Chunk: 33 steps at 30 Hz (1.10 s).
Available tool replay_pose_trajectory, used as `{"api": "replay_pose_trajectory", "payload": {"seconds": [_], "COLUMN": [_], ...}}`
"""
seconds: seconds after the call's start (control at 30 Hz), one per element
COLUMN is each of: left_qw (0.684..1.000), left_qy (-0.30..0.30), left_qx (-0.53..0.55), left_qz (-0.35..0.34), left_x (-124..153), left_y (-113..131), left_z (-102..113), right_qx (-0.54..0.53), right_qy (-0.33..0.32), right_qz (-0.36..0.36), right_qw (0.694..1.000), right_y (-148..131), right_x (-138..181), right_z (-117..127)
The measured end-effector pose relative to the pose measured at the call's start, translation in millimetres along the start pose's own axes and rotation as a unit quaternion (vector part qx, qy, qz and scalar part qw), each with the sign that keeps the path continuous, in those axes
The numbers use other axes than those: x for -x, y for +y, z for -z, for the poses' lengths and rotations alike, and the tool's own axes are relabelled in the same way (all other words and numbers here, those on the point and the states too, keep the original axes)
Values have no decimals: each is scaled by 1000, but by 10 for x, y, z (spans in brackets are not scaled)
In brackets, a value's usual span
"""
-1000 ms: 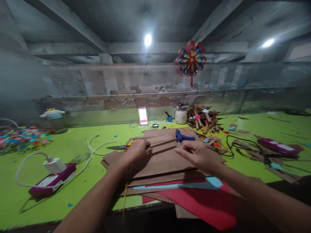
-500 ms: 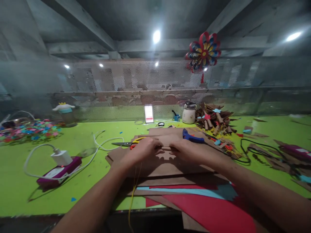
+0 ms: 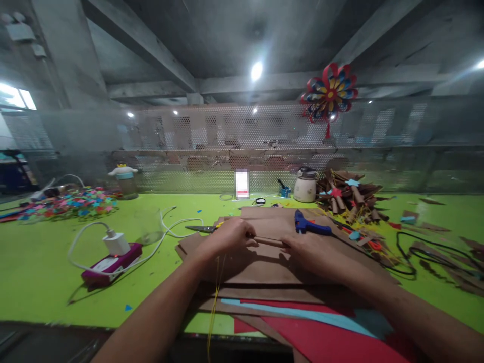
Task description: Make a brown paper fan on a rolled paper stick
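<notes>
Both of my hands rest on a stack of brown paper sheets (image 3: 264, 264) in the middle of the green table (image 3: 49, 267). My left hand (image 3: 229, 238) and my right hand (image 3: 308, 248) are closed on the two ends of a thin rolled brown paper tube (image 3: 269, 241) that lies across the stack. A yellow string (image 3: 214, 302) hangs down near my left forearm. A blue glue gun (image 3: 310, 225) lies just beyond my right hand. Scissors (image 3: 202, 228) lie just left of my left hand.
Red and light blue sheets (image 3: 325, 327) lie at the near edge. A purple power strip (image 3: 111, 262) with a white charger and cable sits at the left. A pile of brown paper rolls (image 3: 348, 194), a white pot (image 3: 304, 185), a phone (image 3: 242, 183) and black cables (image 3: 423, 252) lie beyond.
My right hand came in from the right and closed on the tube, so both hands now grip it. The view has shifted, so everything sits further right in the picture.
</notes>
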<state>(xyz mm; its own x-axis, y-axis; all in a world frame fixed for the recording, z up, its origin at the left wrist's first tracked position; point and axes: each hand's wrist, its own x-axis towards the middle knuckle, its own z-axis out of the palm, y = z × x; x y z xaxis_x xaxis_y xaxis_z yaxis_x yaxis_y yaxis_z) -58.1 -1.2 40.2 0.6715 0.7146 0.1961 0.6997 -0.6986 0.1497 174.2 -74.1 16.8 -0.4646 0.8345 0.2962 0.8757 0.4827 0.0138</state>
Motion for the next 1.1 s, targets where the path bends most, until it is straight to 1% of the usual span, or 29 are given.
{"api": "replay_pose_trajectory", "payload": {"seconds": [0.07,0.13,0.23,0.33,0.37,0.43,0.47,0.5,0.57,0.6,0.63,0.7,0.77,0.83,0.87,0.93,1.0,1.03,1.1], "left_qw": [1000,998,996,998,999,998,994,989,985,984,984,991,991,977,963,922,884,871,856], "left_qy": [-12,-23,-25,-11,-12,26,58,75,91,105,105,73,37,-18,-54,-135,-195,-210,-206], "left_qx": [24,53,80,57,33,-44,-85,-120,-142,-143,-132,-69,21,138,202,318,387,408,436], "left_qz": [14,30,32,25,32,45,46,35,15,33,55,85,124,162,172,174,173,177,186], "left_x": [-6,-2,37,118,150,216,246,275,329,354,378,413,426,422,417,405,389,377,337], "left_y": [-47,-81,-104,-134,-159,-239,-291,-348,-465,-522,-576,-673,-755,-816,-837,-861,-868,-869,-879], "left_z": [47,102,238,490,601,838,953,1057,1211,1256,1279,1275,1234,1190,1174,1154,1139,1129,1096], "right_qx": [3,-4,-13,-55,-92,-188,-244,-303,-421,-473,-518,-579,-605,-605,-594,-544,-479,-455,-442], "right_qy": [-4,-13,-23,-3,-2,-26,-40,-52,-75,-86,-98,-126,-143,-143,-139,-118,-89,-79,-75], "right_qz": [3,8,6,11,16,7,-11,-26,-50,-54,-58,-65,-74,-87,-96,-114,-116,-111,-108], "right_qw": [1000,1000,1000,998,996,982,969,951,903,875,848,803,780,779,787,823,866,880,888], "right_y": [53,81,41,-89,-139,-221,-248,-261,-251,-231,-206,-152,-110,-84,-74,-50,-13,10,53], "right_x": [11,16,-1,-84,-131,-245,-304,-357,-425,-434,-424,-352,-228,-83,-13,112,212,255,333], "right_z": [8,73,289,584,678,830,884,920,942,930,907,835,748,663,624,553,495,470,428]}}
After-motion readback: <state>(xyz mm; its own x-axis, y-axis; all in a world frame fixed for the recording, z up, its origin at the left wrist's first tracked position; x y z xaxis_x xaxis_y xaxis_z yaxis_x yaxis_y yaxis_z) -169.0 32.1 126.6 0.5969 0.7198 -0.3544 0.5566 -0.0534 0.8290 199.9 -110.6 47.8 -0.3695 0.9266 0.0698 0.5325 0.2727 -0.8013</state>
